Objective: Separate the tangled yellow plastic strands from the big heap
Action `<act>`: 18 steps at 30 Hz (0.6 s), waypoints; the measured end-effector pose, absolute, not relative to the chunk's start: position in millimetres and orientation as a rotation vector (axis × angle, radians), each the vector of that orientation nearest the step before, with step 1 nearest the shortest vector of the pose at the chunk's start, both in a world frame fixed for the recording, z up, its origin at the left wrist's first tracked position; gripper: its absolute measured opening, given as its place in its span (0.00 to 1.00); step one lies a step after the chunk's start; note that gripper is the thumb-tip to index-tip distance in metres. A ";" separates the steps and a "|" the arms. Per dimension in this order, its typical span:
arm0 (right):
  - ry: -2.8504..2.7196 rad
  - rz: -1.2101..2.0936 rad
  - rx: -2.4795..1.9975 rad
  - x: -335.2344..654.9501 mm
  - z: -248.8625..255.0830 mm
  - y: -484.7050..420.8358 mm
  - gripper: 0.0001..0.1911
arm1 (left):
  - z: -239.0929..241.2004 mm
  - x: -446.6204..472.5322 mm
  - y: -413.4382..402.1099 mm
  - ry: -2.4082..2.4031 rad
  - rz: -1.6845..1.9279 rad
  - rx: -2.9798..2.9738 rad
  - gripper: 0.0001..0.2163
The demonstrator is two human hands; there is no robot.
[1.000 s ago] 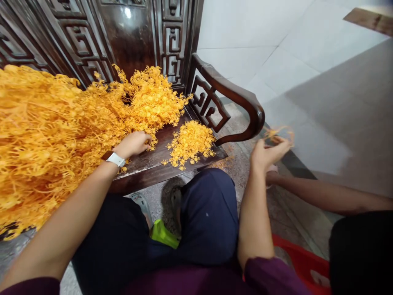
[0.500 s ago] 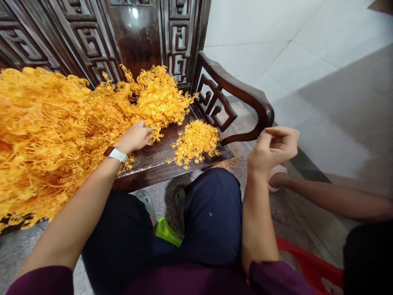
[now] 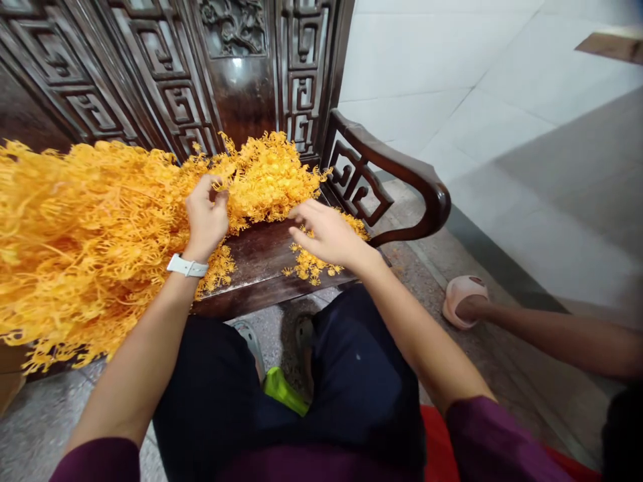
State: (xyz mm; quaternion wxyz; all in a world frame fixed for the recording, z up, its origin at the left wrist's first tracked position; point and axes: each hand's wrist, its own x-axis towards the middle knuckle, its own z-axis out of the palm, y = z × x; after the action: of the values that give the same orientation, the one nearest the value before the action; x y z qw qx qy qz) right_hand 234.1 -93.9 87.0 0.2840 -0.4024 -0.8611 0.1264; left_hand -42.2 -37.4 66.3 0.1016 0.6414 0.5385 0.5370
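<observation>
My left hand (image 3: pixel 205 214) is pressed into a large heap of orange spiky sprigs (image 3: pixel 90 214), its fingers curled and pinching some strands. The heap covers the left of a dark wooden bench seat (image 3: pixel 261 261). My right hand (image 3: pixel 326 234) is spread with its fingers apart, directly over a small pile of the same sprigs (image 3: pixel 309 264), which it partly hides. It appears to hold nothing. A white-strapped watch (image 3: pixel 187 266) sits on my left wrist.
Behind the seat rises a carved dark wood back panel (image 3: pixel 241 80), and a curved armrest (image 3: pixel 402 175) stands to the right. Another person's bare limb ends at a pink slipper (image 3: pixel 465 301) on the stone floor. A red plastic container (image 3: pixel 437 442) lies near my right knee.
My right hand has moved left from beside the armrest to above the small pile, and the tuft it held is no longer visible. My left hand has shifted up into the heap.
</observation>
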 end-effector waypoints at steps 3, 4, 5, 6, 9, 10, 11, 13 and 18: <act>-2.470 0.196 -1.190 189.0 71.3 -67.3 0.34 | 72.3 -43.2 -38.1 1.487 1.655 1.856 0.04; -2.464 0.131 -1.232 175.4 63.7 -58.4 0.39 | 72.9 -43.9 -38.1 1.466 1.646 1.849 0.04; -2.449 0.090 -1.270 163.6 55.8 -50.0 0.42 | 72.7 -44.8 -38.1 1.460 1.629 1.841 0.05; -2.452 0.072 -1.290 154.2 48.3 -42.5 0.43 | 71.9 -46.0 -37.9 1.472 1.615 1.826 0.05; -2.447 0.059 -1.348 141.1 31.0 -26.7 0.40 | 67.6 -51.2 -36.4 1.532 1.656 1.731 0.05; -2.445 0.045 -1.354 140.8 27.2 -23.7 0.38 | 66.2 -53.2 -35.4 1.545 1.696 1.696 0.05; -2.444 0.021 -1.346 141.8 24.2 -21.4 0.36 | 65.1 -55.2 -34.2 1.556 1.742 1.667 0.05; -2.441 -0.050 -1.299 146.0 19.3 -17.7 0.33 | 64.1 -58.7 -31.0 1.574 1.837 1.614 0.05; -2.462 -0.080 -1.265 159.5 5.7 -5.6 0.29 | 69.9 -62.1 -25.5 1.560 2.032 1.362 0.06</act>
State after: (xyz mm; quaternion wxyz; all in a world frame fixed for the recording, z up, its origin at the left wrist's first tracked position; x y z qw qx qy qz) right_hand 159.5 -5.6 5.7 0.1852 -0.4491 -0.8736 -0.0285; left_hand -62.1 -25.5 69.9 0.1197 0.4661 0.5337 0.6954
